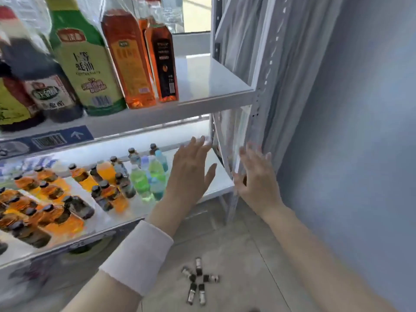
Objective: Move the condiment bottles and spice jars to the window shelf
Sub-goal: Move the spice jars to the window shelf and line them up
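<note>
Both hands empty, fingers spread apart, at the lower shelf's right end.
Small jars (198, 281) lie on the floor below the left hand (191, 174) and right hand (256, 176); stoop, pinch one upright.

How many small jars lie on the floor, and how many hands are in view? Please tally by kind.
Small jars on the floor: 5
Hands: 2 (left hand, right hand)
Total: 7

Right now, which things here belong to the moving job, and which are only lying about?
For the job:
- small spice jars on the floor
- tall condiment bottles on the upper shelf
- both open, empty hands: left hand, right hand

Only lying about:
- small drink bottles on the lower shelf
- curtain
</note>
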Motion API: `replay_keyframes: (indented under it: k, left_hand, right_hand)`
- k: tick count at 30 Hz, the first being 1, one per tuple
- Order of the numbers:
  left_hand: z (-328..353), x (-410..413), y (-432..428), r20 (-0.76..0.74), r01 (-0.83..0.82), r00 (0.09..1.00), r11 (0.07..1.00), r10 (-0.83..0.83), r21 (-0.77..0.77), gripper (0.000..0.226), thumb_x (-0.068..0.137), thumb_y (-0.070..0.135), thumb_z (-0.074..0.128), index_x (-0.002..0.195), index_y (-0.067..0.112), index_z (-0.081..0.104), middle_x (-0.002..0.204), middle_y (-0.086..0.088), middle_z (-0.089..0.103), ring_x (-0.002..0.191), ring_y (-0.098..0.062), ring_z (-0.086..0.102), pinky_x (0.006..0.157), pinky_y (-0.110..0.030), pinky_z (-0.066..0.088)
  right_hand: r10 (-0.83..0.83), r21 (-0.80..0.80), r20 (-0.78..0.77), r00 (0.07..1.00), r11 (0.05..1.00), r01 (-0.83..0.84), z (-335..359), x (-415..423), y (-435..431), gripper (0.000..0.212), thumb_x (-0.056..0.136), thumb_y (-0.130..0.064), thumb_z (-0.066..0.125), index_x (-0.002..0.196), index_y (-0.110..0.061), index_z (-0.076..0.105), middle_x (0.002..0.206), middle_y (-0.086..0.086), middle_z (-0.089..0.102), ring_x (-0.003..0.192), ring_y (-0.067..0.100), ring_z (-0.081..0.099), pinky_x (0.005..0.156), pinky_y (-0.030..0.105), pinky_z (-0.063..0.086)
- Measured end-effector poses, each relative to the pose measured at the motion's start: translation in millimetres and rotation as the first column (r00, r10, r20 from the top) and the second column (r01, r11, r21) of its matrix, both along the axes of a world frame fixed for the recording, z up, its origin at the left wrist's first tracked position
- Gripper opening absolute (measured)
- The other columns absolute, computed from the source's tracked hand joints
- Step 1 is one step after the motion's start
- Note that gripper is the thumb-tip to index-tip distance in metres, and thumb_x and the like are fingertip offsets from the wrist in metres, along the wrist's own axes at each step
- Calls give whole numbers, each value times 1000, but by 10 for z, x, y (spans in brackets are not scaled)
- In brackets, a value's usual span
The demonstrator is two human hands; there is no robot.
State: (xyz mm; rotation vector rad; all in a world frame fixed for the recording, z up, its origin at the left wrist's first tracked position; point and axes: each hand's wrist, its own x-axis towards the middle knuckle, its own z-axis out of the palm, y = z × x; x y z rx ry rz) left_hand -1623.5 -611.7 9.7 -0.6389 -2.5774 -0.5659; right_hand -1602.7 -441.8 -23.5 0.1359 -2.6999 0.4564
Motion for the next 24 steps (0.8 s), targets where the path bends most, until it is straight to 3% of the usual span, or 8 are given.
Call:
replay_keyframes:
  k: [3, 7, 12, 16, 19, 24]
  left_hand:
    - [-116, 348, 370, 87, 125, 988, 991, -128, 39, 46, 88, 25, 53, 130, 6, 47, 139, -16, 47, 132, -34, 39, 110, -42, 23]
    - [-355, 924, 920, 201, 298, 933, 954, -298, 34, 49, 93, 28, 49, 138, 12, 37, 148, -8, 34, 140, -25, 25, 115, -36, 13]
    - [-544, 1961, 1663, 318, 534, 797, 845, -513, 24, 53, 95, 29, 45, 143, 15, 28, 154, -4, 23, 144, -20, 13, 115, -32, 4]
    - [-655, 3144, 2168, 344, 736, 631, 676, -695, 17, 55, 94, 26, 45, 144, 17, 24, 155, -2, 19, 144, -18, 13, 114, -30, 3]
    - [-739, 4190, 2398, 377, 854, 490, 520, -786, -25, 57, 94, 24, 45, 145, 16, 20, 156, -2, 15, 144, -18, 9, 114, -31, 2]
    - [-704, 5975, 2630, 359, 982, 182, 185, -915, -27, 57, 96, 28, 42, 146, 16, 18, 156, -3, 14, 145, -18, 6, 116, -32, 0]
  right_hand:
    - [-120, 43, 26, 992, 992, 119, -168, 556, 313, 59, 86, -33, 46, 137, -4, 40, 143, 22, 40, 133, 43, 33, 108, 57, 21]
    - [-329, -27, 115, 937, 942, 334, -313, 1422, 639, 59, 88, -35, 41, 138, -5, 39, 147, 20, 34, 138, 41, 24, 112, 50, 11]
    - [-544, 5, 148, 826, 835, 550, -525, 2819, 1091, 60, 86, -38, 35, 134, -2, 45, 140, 23, 44, 131, 47, 35, 106, 60, 25]
    - [-747, -25, 162, 644, 650, 760, -663, 4289, 1346, 64, 88, -43, 31, 140, -6, 36, 148, 18, 33, 139, 40, 22, 113, 53, 15]
    - [-859, -22, 164, 484, 488, 873, -708, 5535, 1286, 57, 92, -29, 49, 142, -6, 32, 151, 17, 26, 141, 39, 17, 115, 50, 9]
    - [-969, -12, 181, 166, 167, 986, -635, 7484, 996, 58, 82, -16, 65, 134, 0, 43, 141, 24, 41, 131, 47, 35, 105, 62, 29]
